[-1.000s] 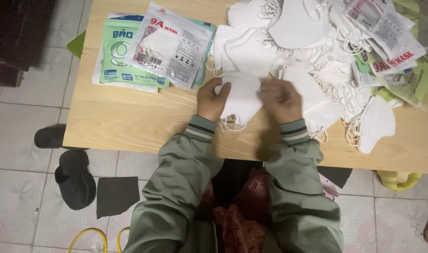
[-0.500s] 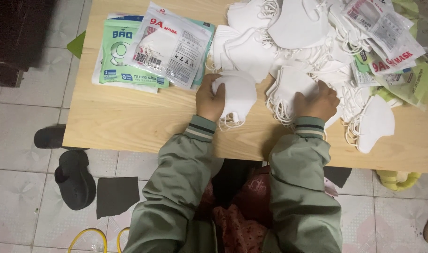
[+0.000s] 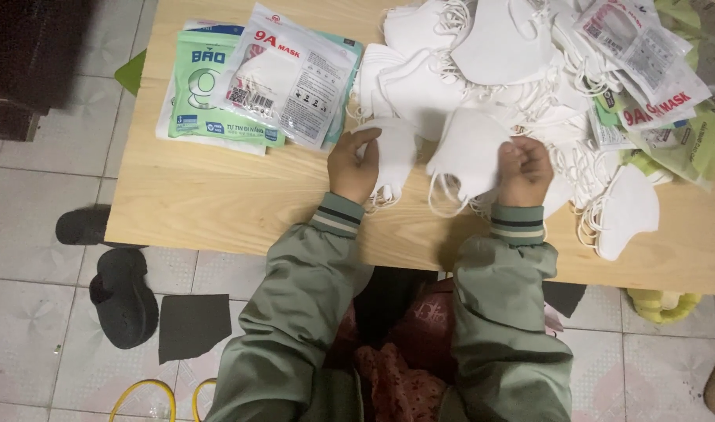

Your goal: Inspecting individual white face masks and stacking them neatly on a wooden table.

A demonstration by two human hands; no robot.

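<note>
My left hand (image 3: 353, 166) rests on a small stack of white folded face masks (image 3: 394, 152) near the table's front edge, fingers curled over its left side. My right hand (image 3: 524, 171) is closed on another white mask (image 3: 468, 152) and holds it just right of the stack, ear loops dangling below. Behind both hands lies a big heap of loose white masks (image 3: 482, 55).
A wooden table (image 3: 216, 203) carries green and clear mask packets (image 3: 256, 78) at the left and empty wrappers (image 3: 646, 70) at the right. More loose masks (image 3: 627, 211) lie right of my hand. Dark slippers (image 3: 123, 293) and a yellow cable (image 3: 142, 391) are on the tiled floor.
My right hand went right to the heap, took hold of a white mask and brought it back toward the stack. My left hand stayed on the stack.
</note>
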